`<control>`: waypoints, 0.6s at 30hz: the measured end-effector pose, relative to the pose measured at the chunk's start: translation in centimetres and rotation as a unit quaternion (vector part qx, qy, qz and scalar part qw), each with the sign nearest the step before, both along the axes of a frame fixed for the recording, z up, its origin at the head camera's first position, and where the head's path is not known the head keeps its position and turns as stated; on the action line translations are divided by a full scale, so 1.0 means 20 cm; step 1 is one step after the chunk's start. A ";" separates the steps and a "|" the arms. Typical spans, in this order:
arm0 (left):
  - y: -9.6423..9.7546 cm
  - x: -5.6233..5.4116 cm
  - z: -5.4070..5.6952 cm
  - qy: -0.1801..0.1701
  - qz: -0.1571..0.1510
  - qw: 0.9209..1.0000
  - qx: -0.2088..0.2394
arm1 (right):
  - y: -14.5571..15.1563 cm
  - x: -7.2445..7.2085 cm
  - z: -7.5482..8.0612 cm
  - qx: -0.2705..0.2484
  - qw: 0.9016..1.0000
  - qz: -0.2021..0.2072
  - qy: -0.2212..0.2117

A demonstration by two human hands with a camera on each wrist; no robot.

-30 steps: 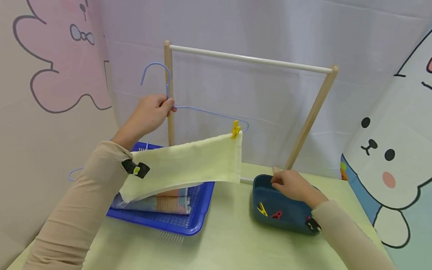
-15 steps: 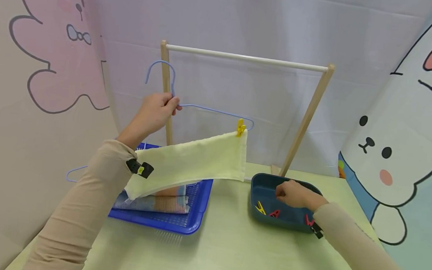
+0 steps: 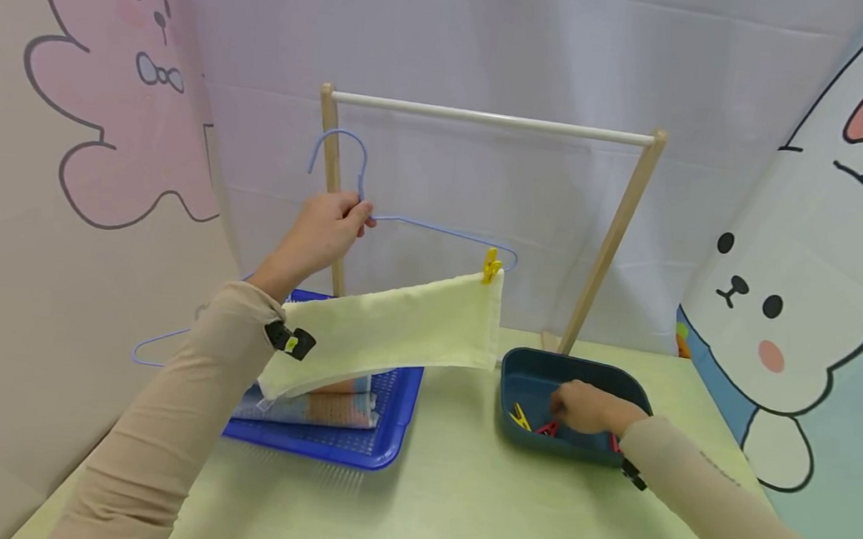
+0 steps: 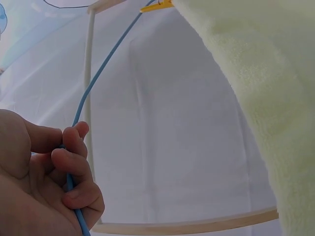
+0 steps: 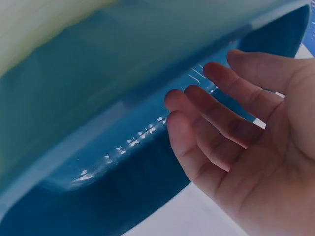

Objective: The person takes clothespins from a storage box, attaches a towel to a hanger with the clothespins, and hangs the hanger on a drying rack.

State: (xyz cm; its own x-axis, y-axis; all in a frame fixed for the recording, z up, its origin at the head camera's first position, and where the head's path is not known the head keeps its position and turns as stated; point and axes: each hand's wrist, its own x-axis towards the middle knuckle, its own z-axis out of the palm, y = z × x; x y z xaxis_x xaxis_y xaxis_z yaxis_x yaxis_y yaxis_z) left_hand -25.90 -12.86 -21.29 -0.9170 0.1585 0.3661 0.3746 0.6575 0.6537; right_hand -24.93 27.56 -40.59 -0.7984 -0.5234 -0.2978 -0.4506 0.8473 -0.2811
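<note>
My left hand (image 3: 329,227) grips a blue wire clothes hanger (image 3: 442,230) just below its hook, thumb against curled fingers in the left wrist view. From the hanger's right end a yellow clothespin (image 3: 491,267) holds a corner of a pale yellow towel (image 3: 398,317), which slants down to the left behind my left forearm. My right hand (image 3: 589,407) is down inside a dark blue bin (image 3: 562,451), close to a red clothespin (image 3: 548,429). In the right wrist view its fingers (image 5: 216,113) are loosely bent with nothing between them. A yellow clothespin (image 3: 520,417) lies nearby in the bin.
Behind the hands stands a wooden rack with a white top bar (image 3: 487,118). At the left, a blue basket (image 3: 388,454) holds folded cloths (image 3: 331,409), partly hidden under the towel. Another blue hanger (image 3: 148,350) pokes out beside it.
My left hand has shifted slightly right with the hanger and towel. My right hand has gone from the bin's back rim down and forward into the bin, towards the red clothespin.
</note>
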 end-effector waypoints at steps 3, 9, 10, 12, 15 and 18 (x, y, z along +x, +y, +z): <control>0.00 0.00 -0.01 -0.003 -0.001 1.000 0.002 | 0.00 0.00 -0.02 0.002 1.000 0.003 0.001; 0.01 0.00 -0.02 -0.009 -0.006 1.000 0.001 | 0.00 0.02 -0.05 0.002 1.000 0.001 -0.019; 0.01 -0.01 -0.02 -0.008 -0.008 1.000 -0.001 | 0.00 0.03 -0.06 0.003 1.000 0.003 -0.020; 0.01 -0.01 -0.02 -0.009 -0.010 1.000 0.000 | 0.01 0.03 -0.07 0.006 1.000 0.001 -0.021; 0.01 -0.01 -0.03 -0.012 -0.011 1.000 0.003 | 0.01 0.03 -0.08 0.008 1.000 0.010 -0.013; 0.01 0.00 -0.03 -0.016 -0.008 1.000 0.004 | 0.01 0.03 -0.08 0.006 1.000 0.012 -0.012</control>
